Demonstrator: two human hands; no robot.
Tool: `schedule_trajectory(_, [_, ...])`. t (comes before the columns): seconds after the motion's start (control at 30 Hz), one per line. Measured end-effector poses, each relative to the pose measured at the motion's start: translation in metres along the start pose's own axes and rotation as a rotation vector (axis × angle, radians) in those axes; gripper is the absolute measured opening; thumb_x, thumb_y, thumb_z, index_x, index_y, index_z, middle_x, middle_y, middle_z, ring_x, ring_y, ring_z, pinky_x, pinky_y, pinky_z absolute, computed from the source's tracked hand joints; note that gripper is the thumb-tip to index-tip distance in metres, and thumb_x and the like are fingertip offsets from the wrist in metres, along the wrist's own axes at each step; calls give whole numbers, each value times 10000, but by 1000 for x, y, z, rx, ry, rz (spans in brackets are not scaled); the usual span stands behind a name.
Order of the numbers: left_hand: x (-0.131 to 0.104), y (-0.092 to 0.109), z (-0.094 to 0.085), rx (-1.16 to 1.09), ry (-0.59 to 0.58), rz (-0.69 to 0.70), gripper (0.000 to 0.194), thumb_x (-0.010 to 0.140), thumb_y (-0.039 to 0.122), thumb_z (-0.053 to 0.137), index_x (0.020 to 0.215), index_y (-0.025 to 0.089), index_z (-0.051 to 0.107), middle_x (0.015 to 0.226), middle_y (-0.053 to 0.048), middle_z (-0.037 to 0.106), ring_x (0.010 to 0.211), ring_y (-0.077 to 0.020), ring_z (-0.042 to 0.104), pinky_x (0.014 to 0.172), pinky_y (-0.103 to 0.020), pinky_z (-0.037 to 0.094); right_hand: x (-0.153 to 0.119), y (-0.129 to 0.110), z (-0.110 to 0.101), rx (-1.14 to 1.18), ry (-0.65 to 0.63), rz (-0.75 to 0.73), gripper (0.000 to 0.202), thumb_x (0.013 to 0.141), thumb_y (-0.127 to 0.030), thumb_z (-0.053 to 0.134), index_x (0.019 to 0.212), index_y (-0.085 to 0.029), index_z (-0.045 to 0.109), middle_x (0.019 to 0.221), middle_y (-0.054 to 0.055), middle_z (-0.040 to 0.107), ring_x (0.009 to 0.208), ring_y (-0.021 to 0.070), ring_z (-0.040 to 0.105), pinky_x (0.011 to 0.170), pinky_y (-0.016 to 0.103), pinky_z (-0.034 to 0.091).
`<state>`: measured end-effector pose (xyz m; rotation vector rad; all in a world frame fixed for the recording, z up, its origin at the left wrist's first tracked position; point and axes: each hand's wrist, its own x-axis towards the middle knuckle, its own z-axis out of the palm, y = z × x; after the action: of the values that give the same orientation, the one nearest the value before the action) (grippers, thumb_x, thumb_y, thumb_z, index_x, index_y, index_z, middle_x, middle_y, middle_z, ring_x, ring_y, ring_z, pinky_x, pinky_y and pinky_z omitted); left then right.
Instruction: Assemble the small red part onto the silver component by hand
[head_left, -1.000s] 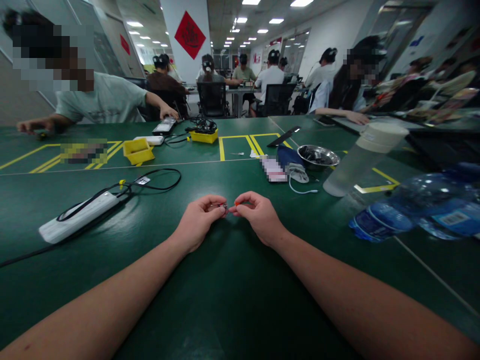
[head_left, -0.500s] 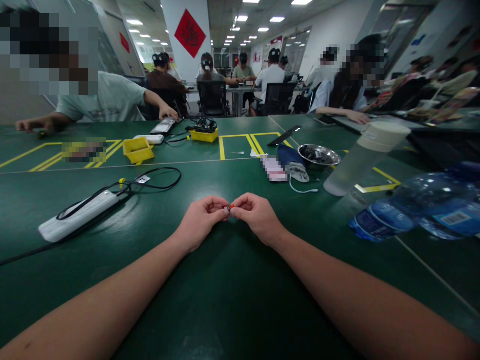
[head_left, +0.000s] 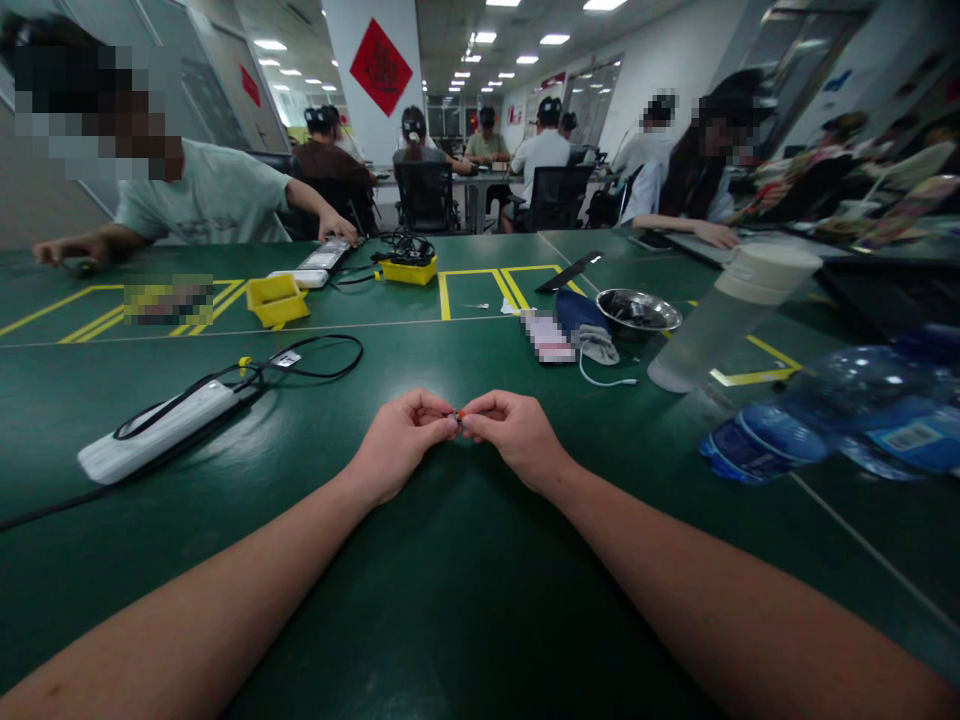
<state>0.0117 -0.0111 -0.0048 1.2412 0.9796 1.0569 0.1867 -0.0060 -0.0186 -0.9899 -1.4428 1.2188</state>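
One broad green surface (head_left: 457,590) fills the foreground, and over it two bare forearms (head_left: 240,580) slant inward to a peak well short of the far edge. There they are, left hand (head_left: 397,440) and right hand (head_left: 517,430), mirrored, fingers turned inward, thumbs on the near-edge side, both pinched tight! Right between them, neither hand nearer: a tiny dark part (head_left: 455,417) in the left's grip, an orange bit (head_left: 463,413) in the right's, contact and long axis too small to call.
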Motion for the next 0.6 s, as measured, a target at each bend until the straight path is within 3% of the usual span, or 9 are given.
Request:
schedule_trajectory(0.33, [0, 0, -1, 82, 8, 22, 186, 732, 205, 720, 853, 163, 585, 794, -25, 706, 719, -136, 662, 679, -251, 501, -1, -4, -1, -44, -32, 2, 154, 747, -263, 691, 841, -141, 691, 780, 53, 705, 694, 156, 661, 642, 289, 530])
schedule_trajectory(0.6, [-1, 2, 0, 32, 45, 27, 157, 752, 243, 689, 855, 158, 606, 832, -50, 707, 777, -167, 685, 758, -306, 525, -2, -9, 2, -58, -28, 0, 202, 799, -226, 611, 971, -154, 689, 828, 54, 703, 683, 155, 669, 633, 293, 533])
